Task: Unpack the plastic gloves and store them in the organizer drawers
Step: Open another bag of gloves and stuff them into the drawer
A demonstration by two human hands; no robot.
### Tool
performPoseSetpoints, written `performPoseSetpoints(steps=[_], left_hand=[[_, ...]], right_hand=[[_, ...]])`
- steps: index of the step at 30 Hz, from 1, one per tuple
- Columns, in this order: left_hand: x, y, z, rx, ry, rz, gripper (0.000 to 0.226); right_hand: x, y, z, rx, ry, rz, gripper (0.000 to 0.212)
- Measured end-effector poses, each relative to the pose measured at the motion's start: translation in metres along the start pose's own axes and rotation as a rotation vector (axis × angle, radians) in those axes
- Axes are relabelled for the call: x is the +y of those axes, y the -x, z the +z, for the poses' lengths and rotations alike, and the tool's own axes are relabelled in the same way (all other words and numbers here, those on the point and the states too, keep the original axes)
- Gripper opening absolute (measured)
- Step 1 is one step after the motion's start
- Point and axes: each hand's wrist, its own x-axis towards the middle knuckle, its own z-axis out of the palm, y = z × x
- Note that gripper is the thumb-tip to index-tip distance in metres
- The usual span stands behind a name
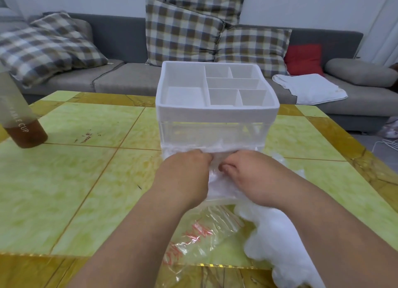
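The fingers of the left hand (185,173) are bent at the knuckles, their tips buried in crumpled plastic gloves (216,181). The right hand (251,173) mirrors it just at 3 o'clock, thumb tucked and fingers curled into the same wad. Both grip the film, and the knuckles nearly meet.

That wad lies in the pulled-out bottom drawer (217,200) of the organizer (217,113), whose clear front edge shows below the hands at 6 o'clock. The clear drawer above it is pushed in. I cannot tell whether it holds anything. The white top tray is split into one large bay on the left and five smaller ones on the right, all bare.

At 6 o'clock from the hands a clear bag (200,240) with red print lies flat, under the left forearm. At 5 o'clock a glove heap (277,236), white and rumpled, runs from the drawer's corner to the table's near edge, beneath the right forearm.

Everything stands on a table (71,180) of glossy yellow-green tiles with a gold marbled border. At 10 o'clock a frosted cup (20,117) holds brown liquid at its base.

Beyond, at 12 o'clock, a grey sofa (127,77) carries plaid cushions (183,31), a red cushion (303,58) and, at 2 o'clock, a folded white cloth (310,87).
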Motion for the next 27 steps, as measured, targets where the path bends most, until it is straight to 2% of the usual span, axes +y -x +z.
performPoseSetpoints(steps=[2,4,10,12,15,18,22,27], left_hand=[[0.001,-0.001,0.0,-0.039,-0.025,0.026,0.05],[0.001,-0.003,0.001,-0.073,-0.047,0.052,0.052],[-0.003,-0.003,0.005,-0.114,-0.061,0.052,0.044],[-0.001,-0.003,0.004,-0.105,-0.031,0.032,0.041],[0.001,-0.002,-0.003,-0.032,-0.012,-0.016,0.032],[0.002,-0.001,-0.009,0.048,-0.045,-0.011,0.034],[0.005,-0.002,-0.001,0.03,-0.015,0.051,0.037],[0.006,-0.003,0.001,-0.063,0.092,-0.073,0.044]], right_hand=[[-0.005,0.005,-0.004,0.117,0.175,-0.06,0.03],[-0.014,0.005,-0.008,0.132,0.263,-0.103,0.041],[-0.006,-0.01,0.007,-0.042,0.189,-0.131,0.055],[-0.006,-0.011,0.004,-0.113,0.145,-0.091,0.05],[-0.01,-0.019,-0.003,-0.186,0.131,-0.088,0.047],[-0.012,-0.022,-0.008,-0.239,0.098,-0.067,0.06],[-0.008,-0.023,-0.009,-0.259,0.096,-0.057,0.054],[0.005,-0.028,-0.002,-0.235,0.101,-0.086,0.056]])
